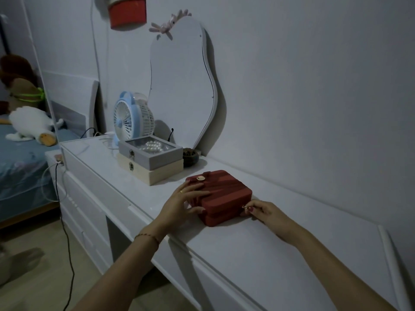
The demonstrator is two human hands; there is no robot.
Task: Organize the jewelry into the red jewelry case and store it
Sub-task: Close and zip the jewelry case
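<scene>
The red jewelry case (226, 194) lies closed on the white dresser top (269, 243), its gold clasp button facing the far left. My left hand (186, 200) rests on the case's left side with fingers spread flat over the lid and thumb against the front edge. My right hand (260, 211) is at the case's right front corner, its fingertips pinching a small gold zipper pull (244, 207). A grey glass-lidded box (150, 153) behind holds a pearl strand (153, 146).
The grey box sits on a cream wooden box (157, 173). A blue desk fan (130, 117), a wavy mirror (182, 86) and a small dark bowl (190, 157) stand along the wall. A black cable (65, 232) hangs left of the dresser; a bed lies beyond.
</scene>
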